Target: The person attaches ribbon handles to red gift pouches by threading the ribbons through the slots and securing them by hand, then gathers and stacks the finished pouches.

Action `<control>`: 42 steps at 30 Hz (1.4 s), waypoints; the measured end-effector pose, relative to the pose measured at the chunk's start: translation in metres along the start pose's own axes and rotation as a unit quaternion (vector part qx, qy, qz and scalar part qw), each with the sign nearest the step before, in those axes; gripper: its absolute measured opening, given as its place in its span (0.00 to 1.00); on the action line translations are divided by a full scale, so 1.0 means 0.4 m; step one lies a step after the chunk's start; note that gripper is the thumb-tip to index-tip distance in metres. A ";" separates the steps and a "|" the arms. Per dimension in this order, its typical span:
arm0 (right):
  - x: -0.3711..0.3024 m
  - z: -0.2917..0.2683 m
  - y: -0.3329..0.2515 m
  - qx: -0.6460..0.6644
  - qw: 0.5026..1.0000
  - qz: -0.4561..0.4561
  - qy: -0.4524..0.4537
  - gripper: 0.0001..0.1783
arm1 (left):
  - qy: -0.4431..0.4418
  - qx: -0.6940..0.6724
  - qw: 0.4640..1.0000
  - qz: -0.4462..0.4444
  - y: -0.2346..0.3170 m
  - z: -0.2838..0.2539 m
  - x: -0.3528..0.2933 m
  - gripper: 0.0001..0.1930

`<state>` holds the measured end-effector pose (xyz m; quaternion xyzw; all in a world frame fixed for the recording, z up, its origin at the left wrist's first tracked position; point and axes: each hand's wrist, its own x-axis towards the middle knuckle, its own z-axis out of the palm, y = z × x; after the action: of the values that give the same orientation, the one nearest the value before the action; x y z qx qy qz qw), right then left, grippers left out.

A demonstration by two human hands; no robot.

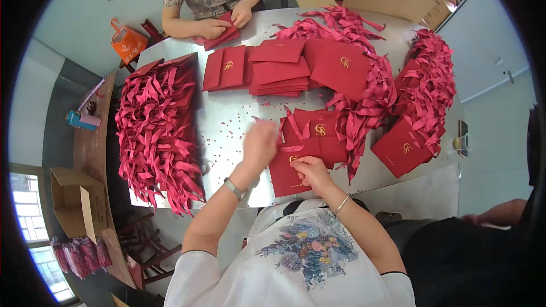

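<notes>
In front of me a flat dark red paper bag (287, 179) with a gold emblem lies at the table's near edge. A pink-red ribbon (293, 148) crosses its upper part. My left hand (261, 141) is at the bag's upper left, smeared by motion, its fingers unclear. Over the emblem, my right hand (311, 171) is closed in a pinch; what lies between its fingertips is hidden. Just beyond, another red bag (333, 142) with ribbon handles partly overlaps others. Farther back are stacked red bags (278, 71), where no ribbons show on several.
Ribboned bags form a long pile (156, 131) on the left and another (426, 91) on the right. Loose ribbons (361, 108) heap between. Red bits dot the metal table (224, 162). Across it, a person's hands (227, 21) hold a red bag. An open carton (392, 3) stands behind.
</notes>
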<state>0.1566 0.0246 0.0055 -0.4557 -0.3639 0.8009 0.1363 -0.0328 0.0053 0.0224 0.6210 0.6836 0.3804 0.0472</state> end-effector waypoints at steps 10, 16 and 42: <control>-0.068 0.026 -0.010 -0.140 0.976 -0.168 0.005 0.12 | -0.121 -0.096 0.988 -0.001 0.051 0.005 -0.003 0.08; -0.227 -0.003 -0.100 -0.365 0.781 -0.467 0.195 0.17 | -0.104 -0.071 0.990 -0.067 0.123 -0.138 -0.010 0.05; -0.235 -0.525 0.001 -0.293 0.649 -0.339 0.614 0.27 | -0.111 -0.174 0.971 -0.120 0.162 -0.115 -0.040 0.12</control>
<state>0.3819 0.0690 -0.0027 -0.7043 -0.5419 0.0873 0.4503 -0.0013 -0.0342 0.0860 0.5550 0.6672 0.4139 0.2748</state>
